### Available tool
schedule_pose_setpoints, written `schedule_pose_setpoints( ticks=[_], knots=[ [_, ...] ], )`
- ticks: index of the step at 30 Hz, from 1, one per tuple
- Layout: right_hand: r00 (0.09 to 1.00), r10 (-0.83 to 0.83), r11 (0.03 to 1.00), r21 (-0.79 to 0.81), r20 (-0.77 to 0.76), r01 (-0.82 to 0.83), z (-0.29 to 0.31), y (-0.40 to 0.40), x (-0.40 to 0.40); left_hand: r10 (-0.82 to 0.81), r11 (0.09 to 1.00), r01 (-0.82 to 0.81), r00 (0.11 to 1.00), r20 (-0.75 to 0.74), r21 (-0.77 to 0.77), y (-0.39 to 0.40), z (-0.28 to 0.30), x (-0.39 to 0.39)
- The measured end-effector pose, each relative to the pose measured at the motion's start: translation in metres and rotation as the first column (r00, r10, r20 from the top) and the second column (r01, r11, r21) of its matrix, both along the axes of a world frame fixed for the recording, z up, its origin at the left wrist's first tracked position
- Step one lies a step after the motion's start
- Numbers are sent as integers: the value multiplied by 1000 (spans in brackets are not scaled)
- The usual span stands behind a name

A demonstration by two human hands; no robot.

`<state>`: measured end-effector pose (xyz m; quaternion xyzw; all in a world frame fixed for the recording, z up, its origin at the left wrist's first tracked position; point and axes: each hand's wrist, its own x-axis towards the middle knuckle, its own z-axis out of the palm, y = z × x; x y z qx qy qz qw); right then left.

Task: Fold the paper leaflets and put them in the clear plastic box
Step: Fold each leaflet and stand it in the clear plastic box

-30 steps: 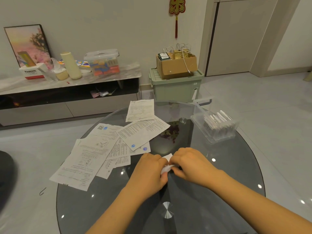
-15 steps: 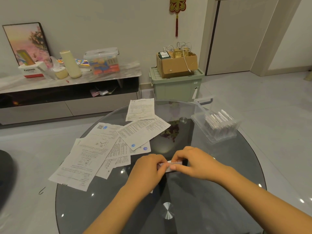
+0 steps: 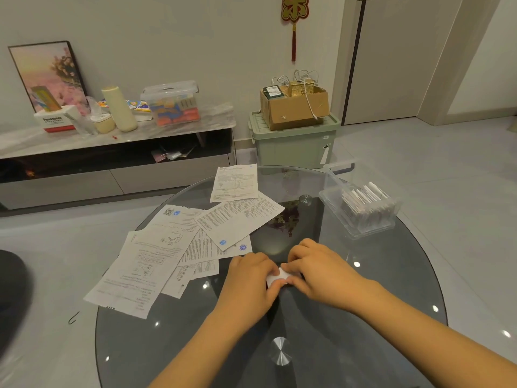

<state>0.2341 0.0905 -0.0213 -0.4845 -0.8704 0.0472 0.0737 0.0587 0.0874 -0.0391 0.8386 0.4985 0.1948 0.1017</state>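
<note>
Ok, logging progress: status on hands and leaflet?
Left hand, right hand both pinching small folded leaflet. Clear box open, part filled. Path clear.

"Panasonic" on white-red box on sideboard; leaflet print too small to read.
</note>
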Motion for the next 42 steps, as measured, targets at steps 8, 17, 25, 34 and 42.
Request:
schedule_pose_setpoints(
  ticks=[8, 17, 25, 34, 42],
  knots=[
    [997, 33, 997, 71, 64, -38, -2, -7, -5, -78, 994, 89, 986, -151, 67, 1, 8, -3],
    [891, -276, 948, -256, -360, 190, 36, -17, 24, 290, 930, -114, 812, 507, -349, -4, 33, 23],
    [767, -420, 897, -353, -486, 267, 57, -1, 56, 333, 910, -79, 721, 607, -406, 25, 60, 58],
    [644, -498, 865, -277, -581, 418, 65, 20, 80, 262, 897, 79, 696, 669, -435, 70, 76, 88],
    [453, -556, 754, -193, -697, 628, 68, 42, 109, 61, 931, 191, 756, 652, -310, 115, 89, 127]
  ],
)
